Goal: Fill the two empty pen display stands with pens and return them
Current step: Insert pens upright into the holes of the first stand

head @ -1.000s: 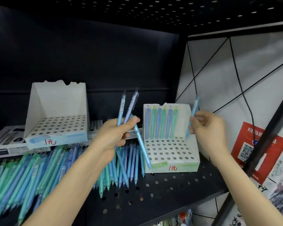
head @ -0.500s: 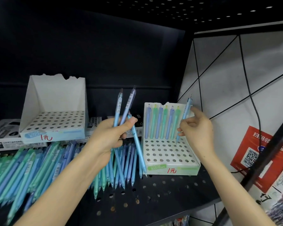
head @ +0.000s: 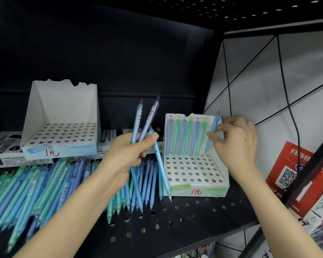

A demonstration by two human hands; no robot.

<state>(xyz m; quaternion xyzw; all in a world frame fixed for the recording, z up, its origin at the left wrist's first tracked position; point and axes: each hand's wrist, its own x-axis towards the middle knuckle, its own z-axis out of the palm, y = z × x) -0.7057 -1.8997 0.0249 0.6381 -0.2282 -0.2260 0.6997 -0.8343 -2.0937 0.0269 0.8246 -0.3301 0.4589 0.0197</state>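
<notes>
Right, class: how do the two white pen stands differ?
The left stand holds nothing; the right stand has six pens in its back row. The left stand sits farther back; the right stand nearer the shelf edge. Both are white, perforated, torn-topped.

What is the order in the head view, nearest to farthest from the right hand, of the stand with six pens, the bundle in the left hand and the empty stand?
From the right hand, which pinches a blue pen:
1. Stand with six pens: right beside it, below left.
2. Bundle of pens: in the left hand, middle.
3. Empty stand: far left.
</notes>
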